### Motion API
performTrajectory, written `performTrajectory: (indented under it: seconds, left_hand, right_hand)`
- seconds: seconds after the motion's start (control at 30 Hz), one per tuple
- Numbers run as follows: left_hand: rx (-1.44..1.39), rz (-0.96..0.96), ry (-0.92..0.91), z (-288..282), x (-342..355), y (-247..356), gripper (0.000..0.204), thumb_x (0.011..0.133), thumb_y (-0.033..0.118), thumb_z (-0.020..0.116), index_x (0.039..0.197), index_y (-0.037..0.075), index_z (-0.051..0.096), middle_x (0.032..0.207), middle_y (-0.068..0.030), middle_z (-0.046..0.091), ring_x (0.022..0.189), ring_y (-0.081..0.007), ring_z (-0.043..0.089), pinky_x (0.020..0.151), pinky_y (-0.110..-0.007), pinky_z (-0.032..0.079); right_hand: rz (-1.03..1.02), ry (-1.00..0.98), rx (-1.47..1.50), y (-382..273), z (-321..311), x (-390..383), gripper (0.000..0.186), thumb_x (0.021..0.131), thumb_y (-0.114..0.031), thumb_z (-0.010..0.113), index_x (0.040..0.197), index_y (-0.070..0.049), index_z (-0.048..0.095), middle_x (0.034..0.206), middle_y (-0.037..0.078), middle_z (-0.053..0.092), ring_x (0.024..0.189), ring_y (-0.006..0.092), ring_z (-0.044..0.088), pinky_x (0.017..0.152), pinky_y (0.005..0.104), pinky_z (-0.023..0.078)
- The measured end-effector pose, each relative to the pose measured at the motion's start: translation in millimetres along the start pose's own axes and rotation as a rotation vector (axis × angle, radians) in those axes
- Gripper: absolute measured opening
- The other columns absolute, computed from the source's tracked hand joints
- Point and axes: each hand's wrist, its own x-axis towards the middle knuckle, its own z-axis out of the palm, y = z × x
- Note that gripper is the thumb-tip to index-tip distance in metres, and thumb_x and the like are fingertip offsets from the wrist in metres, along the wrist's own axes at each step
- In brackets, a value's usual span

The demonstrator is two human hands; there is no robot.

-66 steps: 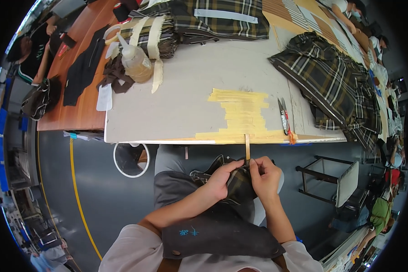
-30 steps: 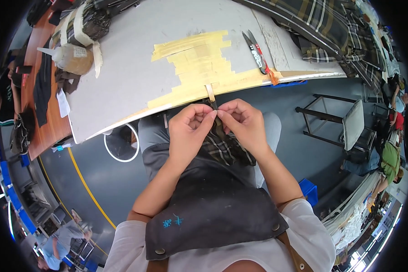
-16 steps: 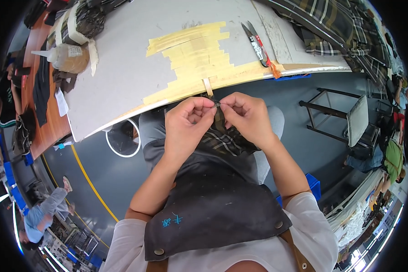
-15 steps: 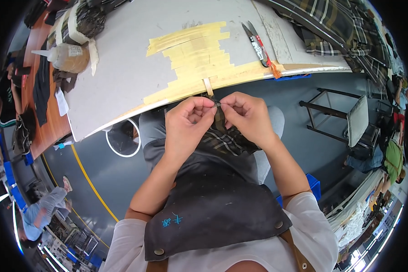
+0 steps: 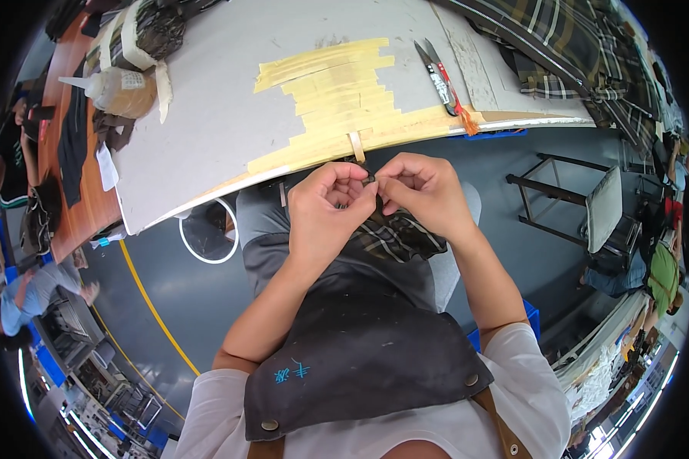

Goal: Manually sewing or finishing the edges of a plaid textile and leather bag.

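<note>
Plaid cloth: dark, with pale and brown lines, over the lap just below the table edge, its narrow upper end at the fingertips
Left hand: thumb and forefinger pinched narrow on the cloth's upper end, other fingers curled
Right hand: pinched likewise, tips meeting the left ones on the cloth; the exact bit between them is too small to make out
Pale strip: sticking out over the table edge, just beyond the hands
Yellow tape: overlapping bands on the grey tabletop, reaching its near edge
Snips: lying with blades apart, right of the tape, orange threads by the handle end
Zippered plaid garment: heaped at the table's right
Squeeze bottle: tilted, amber contents, at the left beside a tied plaid bundle
White-rimmed bin: on the floor, left of the knees
Stool: pale seat, well apart at the right
</note>
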Motion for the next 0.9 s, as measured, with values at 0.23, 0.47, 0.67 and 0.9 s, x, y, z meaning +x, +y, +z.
performTrajectory:
  seconds: [0.23, 0.47, 0.67, 0.9]
  left_hand:
    - [0.091, 0.014, 0.01, -1.1, 1.3, 2.9, 0.011, 0.073, 0.0, 0.066, 0.082, -0.004, 0.062, 0.071, -0.004, 0.062, 0.062, -0.0056, 0.058, 0.058, -0.019, 0.048]
    - [0.079, -0.012, 0.03, -1.9, 3.9, -3.1, 0.006, 0.072, 0.0, 0.065, 0.077, -0.002, 0.062, 0.07, -0.0029, 0.063, 0.06, -0.0042, 0.057, 0.056, -0.018, 0.047]
    - [0.206, 0.155, 0.06, 2.2, 3.3, 4.6, 0.005, 0.073, 0.0, 0.064, 0.077, -0.002, 0.062, 0.066, -0.0028, 0.062, 0.059, -0.0037, 0.056, 0.057, -0.018, 0.047]
    - [0.003, -0.052, 0.069, 0.6, 5.0, -1.7, 0.005, 0.074, 0.001, 0.064, 0.075, -0.003, 0.061, 0.067, -0.0044, 0.063, 0.058, -0.0037, 0.056, 0.056, -0.019, 0.047]
  right_hand:
    - [-0.076, 0.047, -0.029, 3.6, 3.8, 0.7, 0.005, 0.081, -0.001, 0.059, 0.081, 0.003, 0.061, 0.069, 0.003, 0.061, 0.062, 0.0057, 0.058, 0.055, 0.0198, 0.049]
    - [-0.057, 0.089, -0.103, 1.4, 3.6, 1.1, 0.005, 0.078, -0.001, 0.061, 0.08, 0.003, 0.059, 0.068, 0.004, 0.061, 0.062, 0.0071, 0.06, 0.054, 0.0217, 0.048]
    - [-0.502, 0.212, -0.548, -1.2, 10.0, 6.6, 0.008, 0.075, -0.002, 0.064, 0.078, 0.002, 0.059, 0.068, 0.008, 0.063, 0.059, 0.0109, 0.062, 0.054, 0.0238, 0.049]
    - [-0.282, 0.192, -0.406, -2.5, 13.2, 6.3, 0.004, 0.076, 0.0, 0.063, 0.077, 0.003, 0.06, 0.068, 0.002, 0.063, 0.06, 0.003, 0.056, 0.055, 0.0186, 0.047]
